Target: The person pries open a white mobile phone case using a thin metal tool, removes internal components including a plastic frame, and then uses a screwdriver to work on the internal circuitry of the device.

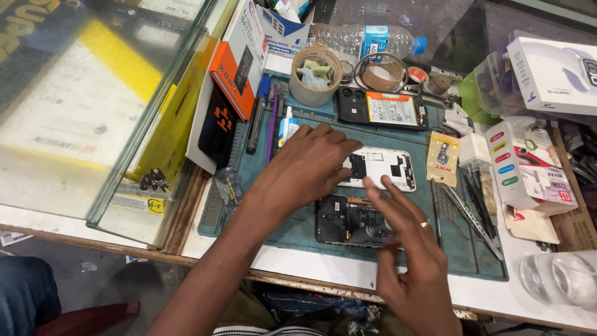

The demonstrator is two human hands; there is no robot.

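Head view, bench inventory.

1. My left hand (311, 163): laid palm down, fingers spread and bent, pressing on the left end of the white phone frame (382, 168) so it sits steady on the mat. It grips nothing; it only bears down.

2. My right hand (407, 239): open, fingers loose and blurred, a ring on one finger, hovering just over the opened dark phone (348, 221). Whether a fingertip touches it I cannot tell; it closes on nothing.

3. Opened dark phone: back off, innards showing, flat at the near edge of the teal work mat (273, 230), just below the white frame, where both hands reach it.

4. Second opened phone (382, 107), battery exposed, parked at the far end of the mat, out of the way.

5. Tweezers (472, 218): lying along the mat's right side, near my right hand.

6. Small yellow parts packet (443, 157), right of the white frame, close for picking.

7. Tape rolls (316, 74), glue bottle (287, 127), pens: lined along the far and left edges of the mat.

8. Plastic water bottle (367, 38), white boxes (553, 71): pushed to the back and right.

9. Glass case (93, 112): to my left, apart from the work.
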